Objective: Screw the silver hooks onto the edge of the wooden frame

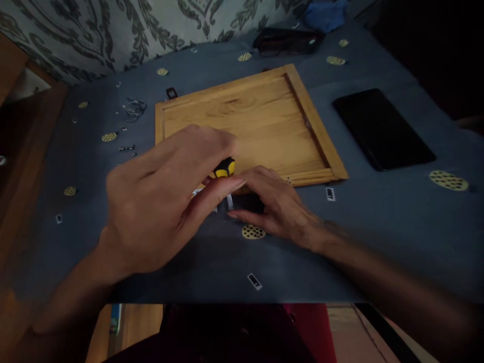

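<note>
My left hand is raised over the blue cloth-covered table, its fingers pinched round a small screwdriver with a yellow and black handle. My right hand lies low on the cloth just in front of the wooden tray, fingers curled over a small dark object that I cannot make out. The screwdriver's metal shaft points down between the two hands. Both hands sit at the tray's near edge.
A black phone lies to the right of the tray. A dark case and a blue cloth are at the back. Small screws and metal parts lie scattered to the left. Yellow perforated discs dot the cloth.
</note>
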{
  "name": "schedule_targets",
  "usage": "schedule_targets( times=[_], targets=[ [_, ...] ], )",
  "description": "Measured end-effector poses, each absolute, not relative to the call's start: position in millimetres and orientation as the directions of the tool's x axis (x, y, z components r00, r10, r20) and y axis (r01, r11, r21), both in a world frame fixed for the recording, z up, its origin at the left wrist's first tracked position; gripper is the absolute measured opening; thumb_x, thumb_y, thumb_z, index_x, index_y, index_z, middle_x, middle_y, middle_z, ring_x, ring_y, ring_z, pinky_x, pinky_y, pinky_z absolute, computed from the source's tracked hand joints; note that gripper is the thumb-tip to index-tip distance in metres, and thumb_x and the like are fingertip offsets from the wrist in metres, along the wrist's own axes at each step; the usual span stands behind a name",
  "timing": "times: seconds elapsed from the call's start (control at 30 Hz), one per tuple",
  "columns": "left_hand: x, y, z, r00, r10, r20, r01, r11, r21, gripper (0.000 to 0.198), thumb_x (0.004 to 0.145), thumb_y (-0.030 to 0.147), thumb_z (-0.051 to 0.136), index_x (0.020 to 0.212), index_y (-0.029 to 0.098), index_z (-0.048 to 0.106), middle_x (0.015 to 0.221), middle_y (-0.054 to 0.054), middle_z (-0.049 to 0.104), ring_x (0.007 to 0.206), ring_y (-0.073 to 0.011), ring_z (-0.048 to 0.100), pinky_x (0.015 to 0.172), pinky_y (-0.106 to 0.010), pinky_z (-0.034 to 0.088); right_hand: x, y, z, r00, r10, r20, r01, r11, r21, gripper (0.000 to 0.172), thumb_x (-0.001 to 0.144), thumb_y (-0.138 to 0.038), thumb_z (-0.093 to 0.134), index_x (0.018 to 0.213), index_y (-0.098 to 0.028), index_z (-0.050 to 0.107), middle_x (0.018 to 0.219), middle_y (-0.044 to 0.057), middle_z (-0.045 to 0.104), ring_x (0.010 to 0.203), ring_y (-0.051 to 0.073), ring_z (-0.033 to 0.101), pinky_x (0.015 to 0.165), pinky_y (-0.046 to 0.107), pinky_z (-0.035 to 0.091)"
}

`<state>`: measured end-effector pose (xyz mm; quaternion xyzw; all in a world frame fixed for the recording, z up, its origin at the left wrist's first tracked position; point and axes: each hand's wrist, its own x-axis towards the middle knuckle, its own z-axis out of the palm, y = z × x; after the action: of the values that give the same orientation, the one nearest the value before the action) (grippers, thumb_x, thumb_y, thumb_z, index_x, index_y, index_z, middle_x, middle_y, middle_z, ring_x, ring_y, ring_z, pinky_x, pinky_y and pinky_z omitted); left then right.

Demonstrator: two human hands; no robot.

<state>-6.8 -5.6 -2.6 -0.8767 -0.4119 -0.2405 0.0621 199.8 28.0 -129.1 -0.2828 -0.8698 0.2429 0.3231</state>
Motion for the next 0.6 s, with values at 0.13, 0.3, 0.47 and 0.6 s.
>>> schedule_targets(
  times=[0.13,0.3,0.47,0.6],
  targets=[
    [-3.6,-5.9,-2.4,0.527,0.680,0.510,0.746,-0.658,0.106,0.009,0.099,0.027,0.064,0.107,0.024,0.068,0.106,0.002,0.078,0.101,-0.0174,0.076,0.088,-0.026,0.064,199.9,28.0,-129.7,-0.629,0.650,0.427,0.334,0.721,-0.607,0.047,0.091,-0.044,0.070,0.129,-0.019,0.058,0.115,0.012,0.072,0.106,0.029,0.066,0.090,0.048,0.055],
    [-0.8,-8.2,-1.6,0.497,0.697,0.517,0.777,-0.623,0.093,0.008,0.097,0.022,0.066,0.106,0.024,0.066,0.104,0.005,0.078,0.097,-0.0159,0.077,0.086,-0.024,0.064,200.3,27.5,-128.5,-0.630,0.658,0.413,0.331,0.708,-0.624,0.047,0.091,-0.043,0.071,0.131,-0.022,0.059,0.118,0.011,0.071,0.108,0.030,0.066,0.091,0.050,0.056],
    [-3.2,-7.0,-7.1,0.524,0.674,0.520,0.763,-0.643,0.065,0.012,0.097,0.020,0.066,0.109,0.019,0.069,0.106,0.001,0.077,0.100,-0.0141,0.075,0.089,-0.021,0.061,200.6,27.7,-128.9,-0.634,0.658,0.407,0.341,0.710,-0.615,0.044,0.092,-0.044,0.070,0.129,-0.022,0.060,0.116,0.011,0.071,0.107,0.030,0.067,0.090,0.050,0.056],
    [-5.3,-8.9,-2.8,0.507,0.676,0.534,0.765,-0.639,0.083,0.016,0.096,0.021,0.068,0.110,0.015,0.069,0.108,0.000,0.077,0.094,-0.0133,0.076,0.084,-0.020,0.061,201.0,27.6,-128.8,-0.626,0.650,0.431,0.327,0.721,-0.611,0.047,0.091,-0.043,0.071,0.129,-0.018,0.060,0.116,0.013,0.072,0.106,0.030,0.067,0.091,0.050,0.056]
  ],
)
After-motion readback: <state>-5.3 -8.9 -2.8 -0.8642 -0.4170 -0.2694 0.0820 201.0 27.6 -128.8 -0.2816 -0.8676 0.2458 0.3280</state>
